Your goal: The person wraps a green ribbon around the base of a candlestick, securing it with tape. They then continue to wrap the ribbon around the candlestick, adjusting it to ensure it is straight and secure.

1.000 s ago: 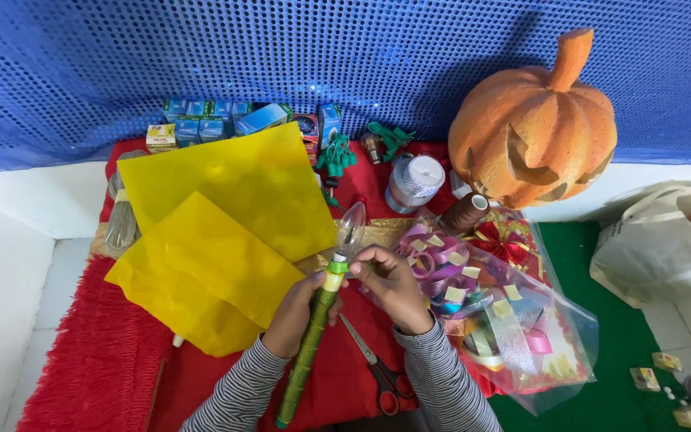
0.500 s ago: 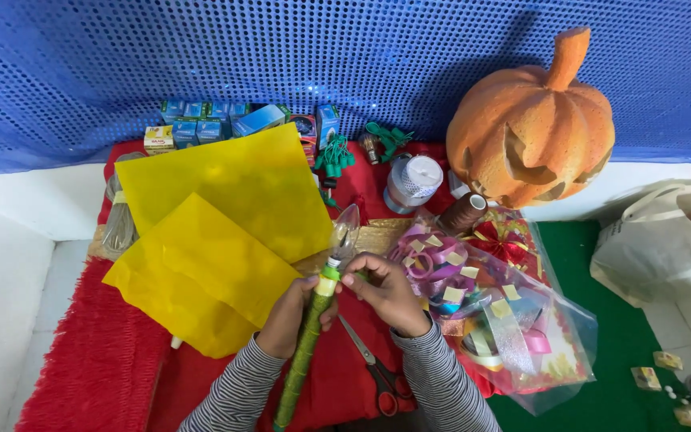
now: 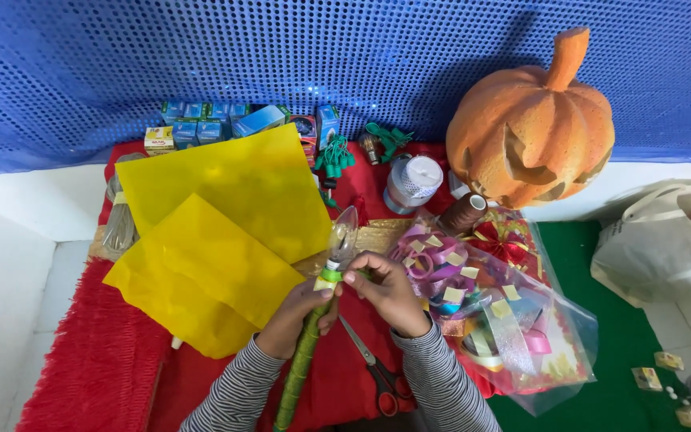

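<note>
Item: 1 green-wrapped stick (image 3: 301, 364) topped by a clear candle-shaped bulb (image 3: 343, 234), held slanting over the red cloth (image 3: 89, 368) near the front edge. Left hand (image 3: 293, 310) closed around the stick just under the bulb; right hand (image 3: 385, 288) pinching a pale green band (image 3: 328, 279) at the joint with its fingertips. Step judged in hand: binding bulb to stick; the next turn calls for a firm grip below and steady tension at the band. Beside: 2 yellow sheets (image 3: 217, 224), red-handled scissors (image 3: 377, 376), clear bag of ribbon bows (image 3: 505, 320), white tape roll (image 3: 413, 182), small blue boxes (image 3: 225, 120), green sockets (image 3: 333, 156). Behind: orange carved pumpkin (image 3: 533, 128), blue sequinned backdrop (image 3: 201, 56). Right: green floor covering (image 3: 601, 384), white bag (image 3: 665, 248).
</note>
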